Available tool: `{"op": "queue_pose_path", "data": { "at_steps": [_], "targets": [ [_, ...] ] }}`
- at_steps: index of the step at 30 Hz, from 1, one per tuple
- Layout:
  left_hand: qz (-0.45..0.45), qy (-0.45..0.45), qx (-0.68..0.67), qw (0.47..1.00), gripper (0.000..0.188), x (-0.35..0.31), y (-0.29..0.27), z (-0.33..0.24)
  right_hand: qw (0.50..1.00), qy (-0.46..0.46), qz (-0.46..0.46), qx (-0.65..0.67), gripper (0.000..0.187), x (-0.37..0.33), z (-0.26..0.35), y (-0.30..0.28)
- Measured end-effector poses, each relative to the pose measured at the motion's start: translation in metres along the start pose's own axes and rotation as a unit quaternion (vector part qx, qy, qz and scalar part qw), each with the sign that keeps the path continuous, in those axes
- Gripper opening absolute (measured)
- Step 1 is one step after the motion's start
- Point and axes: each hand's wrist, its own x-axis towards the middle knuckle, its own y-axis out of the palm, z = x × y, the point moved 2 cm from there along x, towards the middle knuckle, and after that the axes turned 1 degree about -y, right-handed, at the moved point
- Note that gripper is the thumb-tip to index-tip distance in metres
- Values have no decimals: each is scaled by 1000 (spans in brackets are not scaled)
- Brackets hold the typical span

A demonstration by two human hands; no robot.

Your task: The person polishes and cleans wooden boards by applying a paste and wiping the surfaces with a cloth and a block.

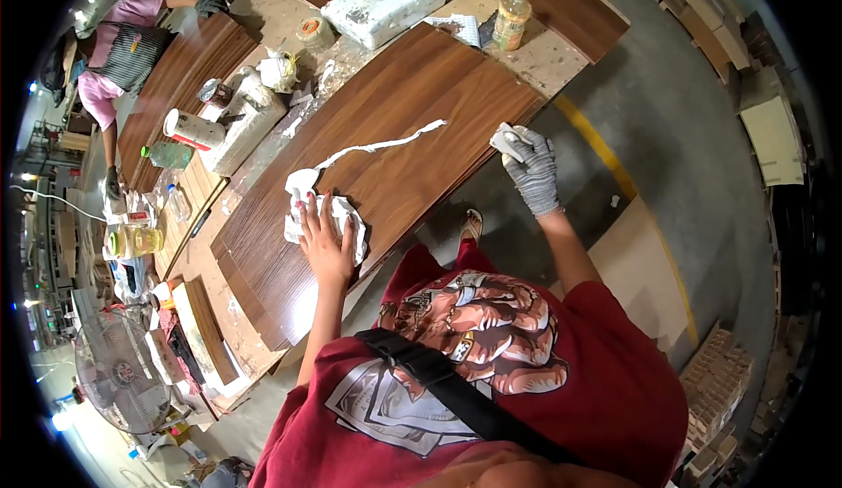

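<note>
A brown wood-grain plank [412, 120], on top of a stack, lies slantwise before me. My left hand [326, 241], bare, rests with fingers spread over a crumpled white cloth [358, 225] near the plank's left part. From this cloth a thin white strip [377, 147] trails across the plank. Gloved in grey, my right hand [533, 172] is closed on a small white folded cloth [503, 141] at the plank's right end. What lies under my left palm is hidden.
Behind the plank are a paint-spotted white block [384, 4], a bottle with an orange cap [512, 19] and a white tub [193, 128]. A co-worker [132, 54] leans over more planks at far left. A fan [124, 370] stands at left; stacked boards [717, 378] at right.
</note>
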Motion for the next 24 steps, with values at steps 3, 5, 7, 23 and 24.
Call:
{"op": "queue_pose_path", "data": {
  "at_steps": [3, 5, 7, 23, 24],
  "targets": [
    [-3, 5, -1, 1000, 58, -5, -1, 5, 999, 30, -24, 1, 43, 3, -20, -3],
    [1, 6, -5, 1000, 58, -6, -2, 3, 998, 46, -43, 21, 43, 5, -43, -4],
    [3, 7, -9, 1000, 58, -9, -2, 4, 997, 55, -58, 13, 41, 9, -59, -13],
    [-10, 11, -16, 1000, 58, -8, -2, 4, 992, 111, -58, -10, 44, 24, -75, -14],
    [-9, 7, -16, 1000, 58, -7, 0, 5, 992, 110, -54, -9, 44, 21, -62, -12]
  ]
}}
